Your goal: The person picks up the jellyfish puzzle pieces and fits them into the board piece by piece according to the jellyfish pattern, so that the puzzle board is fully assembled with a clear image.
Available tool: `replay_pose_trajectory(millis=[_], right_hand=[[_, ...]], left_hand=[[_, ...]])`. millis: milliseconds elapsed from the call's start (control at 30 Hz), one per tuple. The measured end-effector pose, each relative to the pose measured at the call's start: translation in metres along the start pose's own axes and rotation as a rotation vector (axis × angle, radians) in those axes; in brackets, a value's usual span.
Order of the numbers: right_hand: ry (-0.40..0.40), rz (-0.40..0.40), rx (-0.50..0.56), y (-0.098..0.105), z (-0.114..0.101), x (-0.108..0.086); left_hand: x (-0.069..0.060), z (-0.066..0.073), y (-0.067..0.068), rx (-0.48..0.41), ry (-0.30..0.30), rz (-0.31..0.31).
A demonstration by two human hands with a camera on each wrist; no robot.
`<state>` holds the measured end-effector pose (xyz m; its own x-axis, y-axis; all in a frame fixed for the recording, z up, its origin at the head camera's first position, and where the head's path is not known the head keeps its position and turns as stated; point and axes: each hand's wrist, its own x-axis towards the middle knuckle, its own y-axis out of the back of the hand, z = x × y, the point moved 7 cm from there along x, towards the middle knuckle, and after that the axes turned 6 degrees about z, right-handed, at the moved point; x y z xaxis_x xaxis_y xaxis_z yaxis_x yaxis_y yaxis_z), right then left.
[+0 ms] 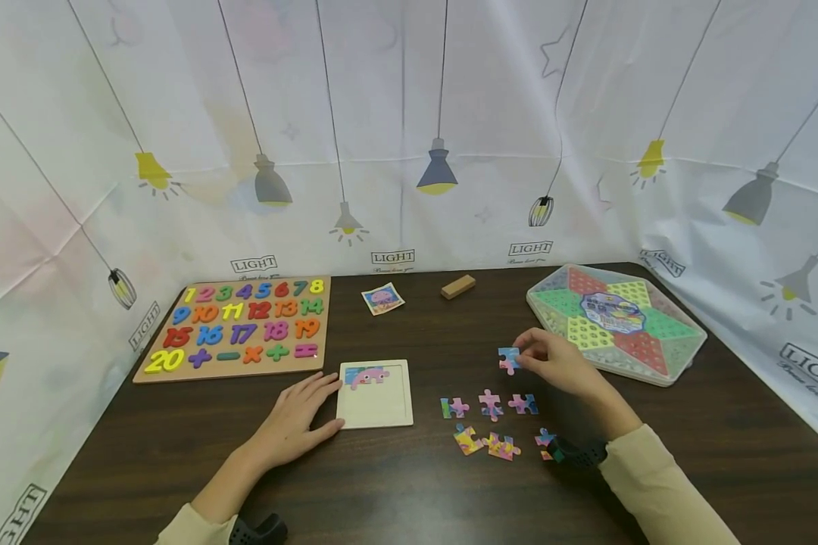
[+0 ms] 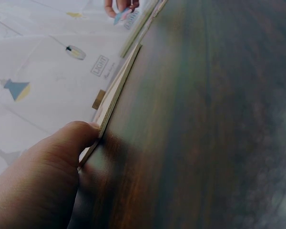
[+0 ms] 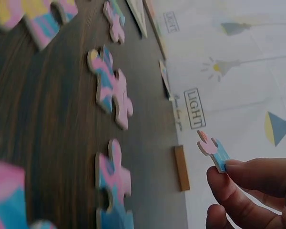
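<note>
Pinched between the thumb and fingers of my right hand point(image 1: 552, 362) is a blue and pink puzzle piece point(image 1: 508, 360), held above the table; the right wrist view shows the same piece point(image 3: 213, 150) in the fingertips point(image 3: 233, 167). My left hand point(image 1: 289, 420) lies on the table with fingers spread, fingertips and thumb touching the left edge of a square wooden puzzle tray point(image 1: 375, 415). Joined blue and pink pieces point(image 1: 368, 377) sit in the tray's upper left. In the left wrist view, the thumb point(image 2: 71, 138) rests against the tray's edge point(image 2: 115, 98).
Several loose puzzle pieces point(image 1: 490, 405) lie right of the tray, some near my right wrist. A number board point(image 1: 225, 365) stands back left, a hexagonal game box point(image 1: 661, 325) back right. Between them are a small picture card point(image 1: 383, 299) and a wooden block point(image 1: 458, 287).
</note>
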<state>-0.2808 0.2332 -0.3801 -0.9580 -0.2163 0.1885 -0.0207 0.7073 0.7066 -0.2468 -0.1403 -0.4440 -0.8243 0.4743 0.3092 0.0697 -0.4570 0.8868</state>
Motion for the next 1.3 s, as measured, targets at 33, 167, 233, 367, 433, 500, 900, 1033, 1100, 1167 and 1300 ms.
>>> replay_pose_trajectory(millis=[33, 167, 233, 367, 433, 500, 900, 1033, 1100, 1167, 1300], right_hand=[[0.008, -0.003, 0.006, -0.002, -0.003, 0.001], [0.028, -0.014, 0.002, -0.012, -0.014, 0.006], [0.025, -0.025, 0.001, -0.017, -0.018, 0.010], [0.024, -0.039, -0.012, -0.029, -0.026, 0.019], [0.036, -0.050, -0.007, -0.036, -0.030, 0.023], [0.043, -0.054, -0.006, -0.042, -0.035, 0.026], [0.078, -0.099, 0.039, -0.075, -0.055, 0.041], [0.109, -0.115, 0.046, -0.085, -0.064, 0.044], [0.118, -0.122, 0.053, -0.090, -0.070, 0.045], [0.126, -0.126, 0.057, -0.094, -0.075, 0.047], [0.124, -0.131, 0.061, -0.103, -0.083, 0.049]], left_hand=[[0.000, 0.000, 0.000, 0.002, -0.002, 0.002], [0.000, 0.000, 0.000, -0.002, -0.004, 0.003], [0.000, 0.000, 0.000, -0.001, -0.003, 0.001], [0.000, 0.000, 0.000, -0.001, 0.000, 0.002], [0.000, 0.000, 0.000, 0.000, 0.003, -0.001], [0.000, 0.000, 0.000, -0.002, 0.005, -0.003], [0.000, 0.000, 0.000, -0.005, 0.018, -0.008], [0.001, -0.001, -0.001, -0.005, 0.022, -0.015], [0.001, -0.001, -0.002, -0.004, 0.024, -0.020], [0.001, -0.001, -0.002, -0.001, 0.026, -0.021], [0.001, -0.001, -0.002, -0.005, 0.032, -0.018]])
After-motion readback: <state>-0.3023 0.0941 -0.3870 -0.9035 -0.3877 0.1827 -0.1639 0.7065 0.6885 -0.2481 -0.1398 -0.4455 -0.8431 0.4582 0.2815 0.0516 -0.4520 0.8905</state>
